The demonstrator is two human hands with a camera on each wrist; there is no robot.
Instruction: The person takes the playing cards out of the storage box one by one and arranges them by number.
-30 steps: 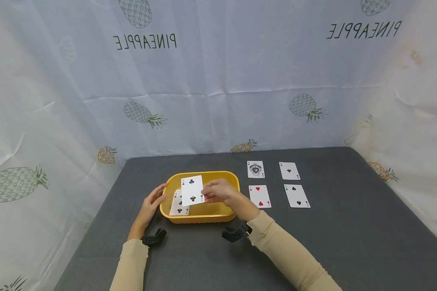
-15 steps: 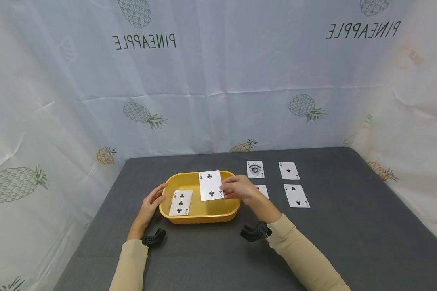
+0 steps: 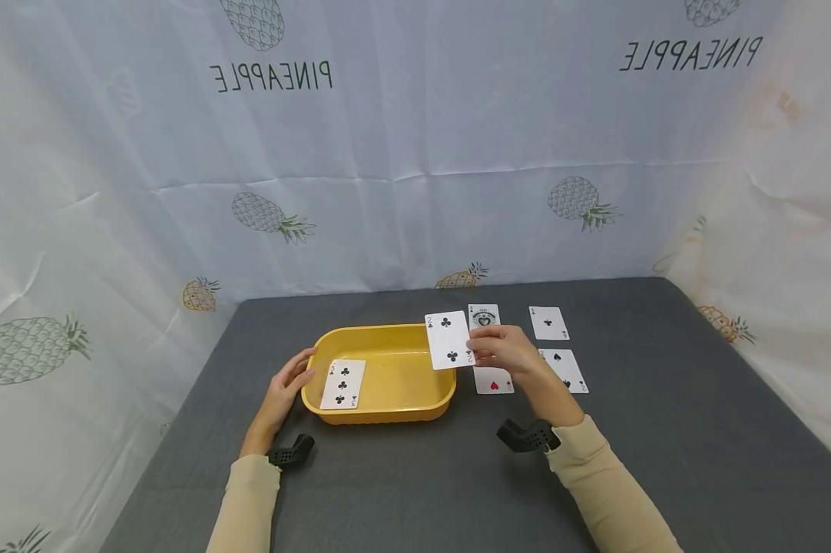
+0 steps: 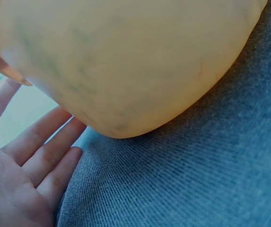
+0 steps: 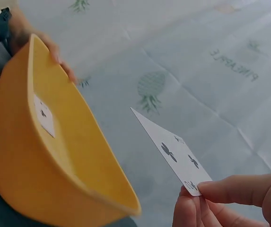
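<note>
My right hand (image 3: 507, 352) pinches a two of clubs playing card (image 3: 443, 339) between thumb and fingers. The card is held up over the right end of a yellow plastic basin (image 3: 381, 415), face visible. Inside the basin, at its left end, lies a three of clubs (image 3: 342, 384). My left hand (image 3: 282, 393) holds the basin's left end, thumb at the rim and fingers along the outer wall. From the left wrist, the fingers (image 4: 43, 158) reach up the basin's outside. In the right wrist view, the two of clubs (image 5: 173, 153) is gripped by one corner.
Right of the basin lie an ace of spades (image 3: 483, 313), an ace of clubs (image 3: 548, 323), a two of hearts (image 3: 493, 382) and a two of spades (image 3: 564, 370). My right hand partly covers some of them. A pineapple-print curtain (image 3: 402, 153) closes off the dark table's back.
My right hand has carried the two of clubs rightward, from above the three of clubs to the basin's right end. My left hand and the basin stay in place.
</note>
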